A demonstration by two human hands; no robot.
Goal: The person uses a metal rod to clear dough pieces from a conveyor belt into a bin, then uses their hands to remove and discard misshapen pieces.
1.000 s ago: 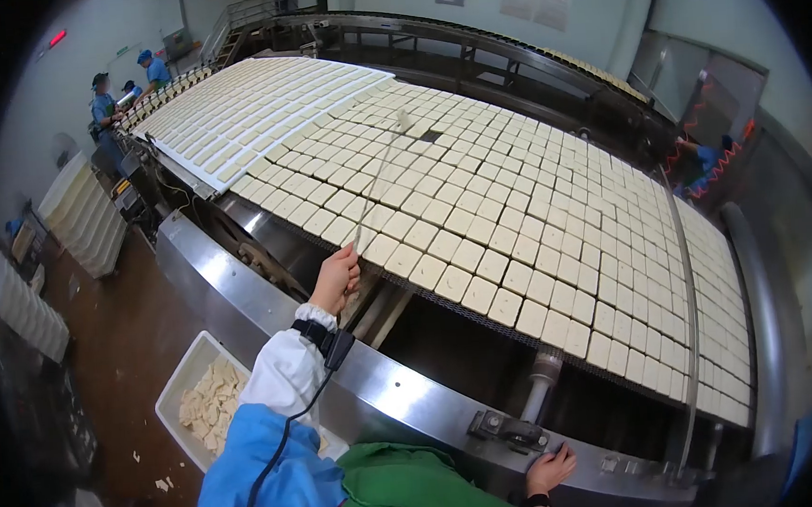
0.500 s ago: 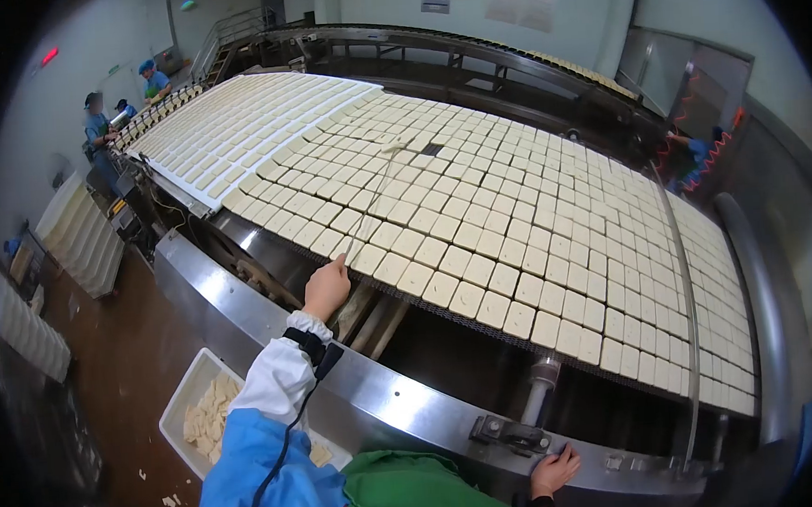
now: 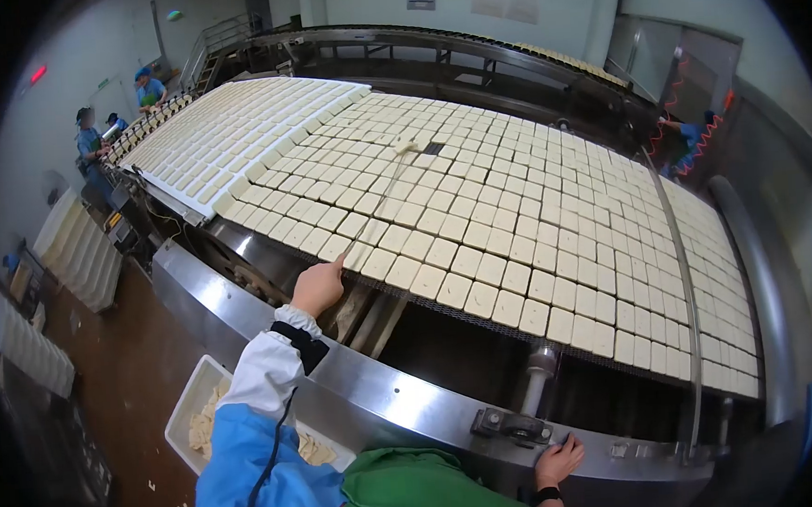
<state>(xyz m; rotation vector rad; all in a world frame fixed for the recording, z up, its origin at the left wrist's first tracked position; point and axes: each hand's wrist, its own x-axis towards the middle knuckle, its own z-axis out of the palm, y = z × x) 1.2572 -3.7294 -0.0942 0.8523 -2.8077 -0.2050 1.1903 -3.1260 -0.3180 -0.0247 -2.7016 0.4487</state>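
My left hand (image 3: 320,287) is closed around the near end of a long thin metal rod (image 3: 385,197). The rod reaches out over rows of pale rectangular tofu-like blocks (image 3: 490,267) on a dark mesh conveyor. Beside its far tip lies a crumpled pale piece (image 3: 406,147), close to a dark gap (image 3: 434,149) in the rows. Down at the lower right, my right hand (image 3: 558,463) rests on the steel frame edge (image 3: 414,392), fingers laid over it and holding nothing.
Below my left arm stands a white bin (image 3: 186,420) of broken pale pieces. White trays (image 3: 75,246) are stacked at left. A metal bar (image 3: 676,265) crosses the belt at right. Co-workers (image 3: 93,147) stand at the far left; another person (image 3: 692,143) is at the far right.
The rod's far tip and the crumpled piece have shifted slightly right, nearer the dark gap. My left hand still grips the rod; my right hand stays on the frame. The view has turned slightly.
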